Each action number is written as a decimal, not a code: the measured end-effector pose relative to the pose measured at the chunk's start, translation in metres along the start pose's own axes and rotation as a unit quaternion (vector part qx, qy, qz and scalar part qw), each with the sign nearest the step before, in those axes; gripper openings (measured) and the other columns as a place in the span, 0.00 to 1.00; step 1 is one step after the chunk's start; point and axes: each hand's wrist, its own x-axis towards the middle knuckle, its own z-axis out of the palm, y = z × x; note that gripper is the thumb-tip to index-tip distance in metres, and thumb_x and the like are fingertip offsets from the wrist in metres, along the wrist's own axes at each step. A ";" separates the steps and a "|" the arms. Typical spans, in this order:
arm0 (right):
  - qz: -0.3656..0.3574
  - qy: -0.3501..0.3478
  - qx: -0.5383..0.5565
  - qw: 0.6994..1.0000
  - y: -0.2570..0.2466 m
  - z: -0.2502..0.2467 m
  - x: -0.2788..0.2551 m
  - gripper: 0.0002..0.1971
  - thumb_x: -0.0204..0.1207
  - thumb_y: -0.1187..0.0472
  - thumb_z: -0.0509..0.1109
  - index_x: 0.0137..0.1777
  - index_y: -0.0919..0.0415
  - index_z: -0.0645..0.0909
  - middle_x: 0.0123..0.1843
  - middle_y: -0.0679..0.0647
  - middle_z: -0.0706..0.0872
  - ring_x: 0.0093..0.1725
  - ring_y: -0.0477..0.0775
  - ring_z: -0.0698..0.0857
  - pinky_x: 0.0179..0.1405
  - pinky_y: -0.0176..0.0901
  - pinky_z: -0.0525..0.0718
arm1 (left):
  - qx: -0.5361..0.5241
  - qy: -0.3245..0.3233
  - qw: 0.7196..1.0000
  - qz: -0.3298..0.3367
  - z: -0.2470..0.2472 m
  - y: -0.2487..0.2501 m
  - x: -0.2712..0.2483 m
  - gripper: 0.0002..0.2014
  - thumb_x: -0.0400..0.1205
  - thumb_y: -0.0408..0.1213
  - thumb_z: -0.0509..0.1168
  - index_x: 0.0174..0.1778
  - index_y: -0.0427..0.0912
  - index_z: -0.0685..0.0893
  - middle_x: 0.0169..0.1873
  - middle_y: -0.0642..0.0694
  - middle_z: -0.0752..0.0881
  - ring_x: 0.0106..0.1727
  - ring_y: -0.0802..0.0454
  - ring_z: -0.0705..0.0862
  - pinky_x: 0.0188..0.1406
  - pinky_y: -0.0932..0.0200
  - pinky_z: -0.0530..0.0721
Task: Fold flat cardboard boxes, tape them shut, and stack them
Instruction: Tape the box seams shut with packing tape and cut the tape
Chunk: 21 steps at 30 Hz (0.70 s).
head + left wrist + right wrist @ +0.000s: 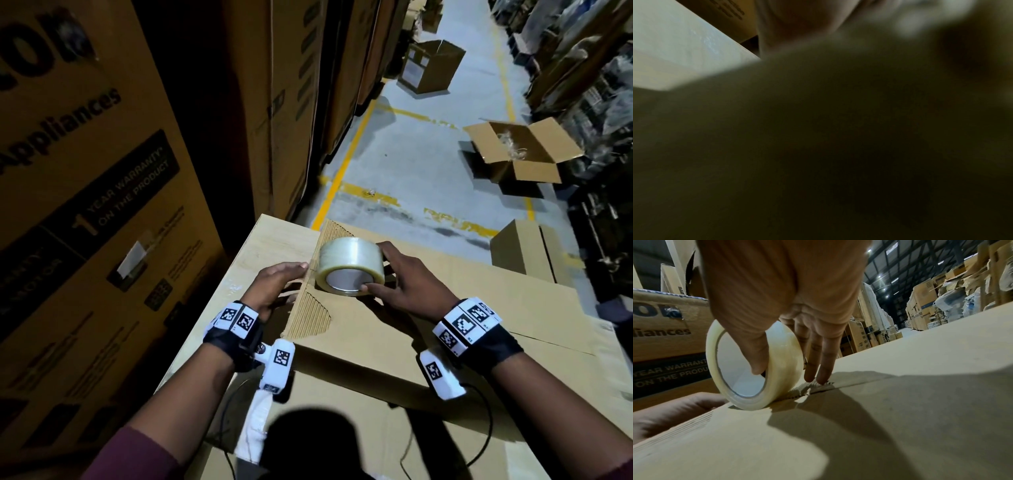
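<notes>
A folded brown cardboard box [445, 325] lies in front of me, its top flaps meeting at a seam with torn corrugated patches. My right hand [397, 277] grips a roll of clear packing tape [349, 265], thumb inside the core, and stands it on edge at the seam near the box's left edge. In the right wrist view the tape roll [754, 369] touches the box [900, 402], with two fingers [818, 363] resting on the torn seam. My left hand [277, 284] lies flat against the box's left side, fingers straight. The left wrist view is almost wholly blocked and blurred.
The box rests on a paler carton [274, 246]. Tall printed appliance cartons [85, 188] stand close on the left. On the grey floor ahead sit an open box [520, 150], a closed box [524, 250] and another open box [428, 65]. Yellow floor lines [339, 171] mark the aisle.
</notes>
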 end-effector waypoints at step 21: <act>0.025 -0.018 -0.068 0.997 -0.017 -0.012 0.017 0.28 0.59 0.33 0.69 0.51 0.50 0.68 0.38 0.42 0.80 0.37 0.41 0.81 0.32 0.41 0.74 | -0.012 0.058 0.998 -0.003 0.002 -0.008 0.022 0.06 0.85 0.36 0.68 0.46 0.38 0.83 0.38 0.40 0.85 0.37 0.49 0.83 0.29 0.65 0.86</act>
